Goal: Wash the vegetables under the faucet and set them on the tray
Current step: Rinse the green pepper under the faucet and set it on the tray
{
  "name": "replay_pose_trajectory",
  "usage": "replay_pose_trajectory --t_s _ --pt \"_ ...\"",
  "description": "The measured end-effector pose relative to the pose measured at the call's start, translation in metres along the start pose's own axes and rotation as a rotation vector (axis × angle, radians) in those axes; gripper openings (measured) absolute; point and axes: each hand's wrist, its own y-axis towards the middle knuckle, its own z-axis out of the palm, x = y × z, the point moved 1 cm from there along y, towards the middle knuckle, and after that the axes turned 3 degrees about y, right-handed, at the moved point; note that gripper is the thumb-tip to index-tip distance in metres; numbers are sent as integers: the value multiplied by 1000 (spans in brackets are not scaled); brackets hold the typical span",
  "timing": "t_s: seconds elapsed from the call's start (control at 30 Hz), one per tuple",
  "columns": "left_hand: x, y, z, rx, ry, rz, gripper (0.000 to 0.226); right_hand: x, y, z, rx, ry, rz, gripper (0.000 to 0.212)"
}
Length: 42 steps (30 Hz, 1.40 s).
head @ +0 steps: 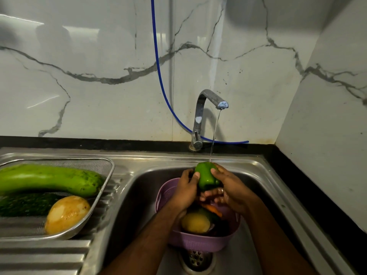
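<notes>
A green bell pepper (206, 176) sits under a thin stream of water from the steel faucet (206, 108). My left hand (185, 189) grips its left side and my right hand (228, 189) grips its right side and underside. Below my hands a purple basket (200, 242) stands in the sink and holds a yellow potato (195, 223), a carrot (213, 210) and other partly hidden vegetables. On the drainboard at left, a steel mesh tray (107, 169) holds a long green gourd (47, 179), a dark green cucumber (25, 204) and a yellow potato (66, 214).
The sink basin (264, 195) has a drain (196, 259) in front of the basket. A blue hose (158, 72) hangs down the marble wall behind the faucet. A black counter edge (309, 191) runs along the right side. The ribbed drainboard (45, 255) lies at lower left.
</notes>
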Motion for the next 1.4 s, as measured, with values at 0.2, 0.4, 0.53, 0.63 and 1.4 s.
replay_pose_trajectory --t_s 0.2,0.4,0.53,0.63,1.4 --pt "-11 -6 0 92 -222 -74 37 3 -3 -3 40 26 -54 41" --pt "-8 -10 -1 157 -136 -46 39 3 -2 5 -303 -255 -136 62" --pt "-10 -11 1 180 -226 -66 37 0 1 7 -309 -290 -195 58" --pt "-13 -12 6 174 -345 -81 35 -2 2 8 -209 -256 -217 43" --pt "-18 -9 6 57 -159 -127 42 -3 3 9 -206 -267 -318 19"
